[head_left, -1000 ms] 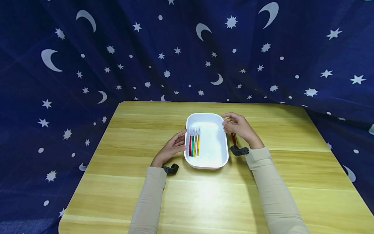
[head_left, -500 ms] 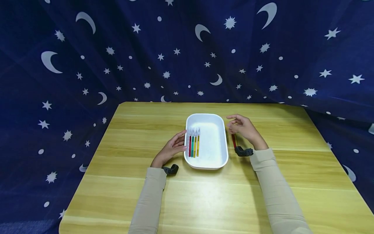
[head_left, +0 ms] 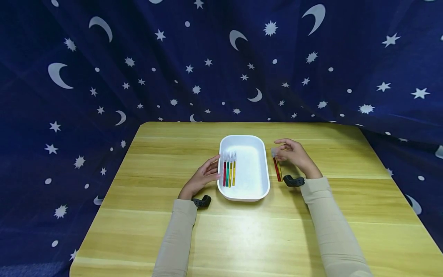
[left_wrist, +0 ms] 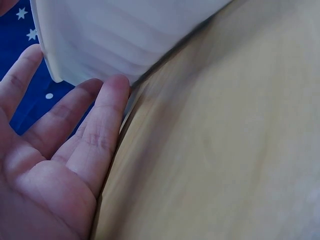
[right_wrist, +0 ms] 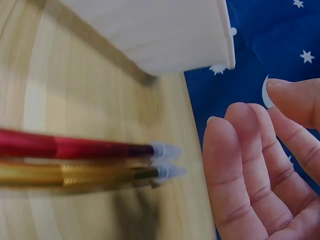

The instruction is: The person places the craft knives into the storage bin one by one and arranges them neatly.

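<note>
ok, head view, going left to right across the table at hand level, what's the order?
Left hand → white tray with four pens along its left side → two loose pens on the table → right hand.

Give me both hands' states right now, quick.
Left hand: open, fingers against the white tray.
Right hand: open, holding nothing, beside two pens.
</note>
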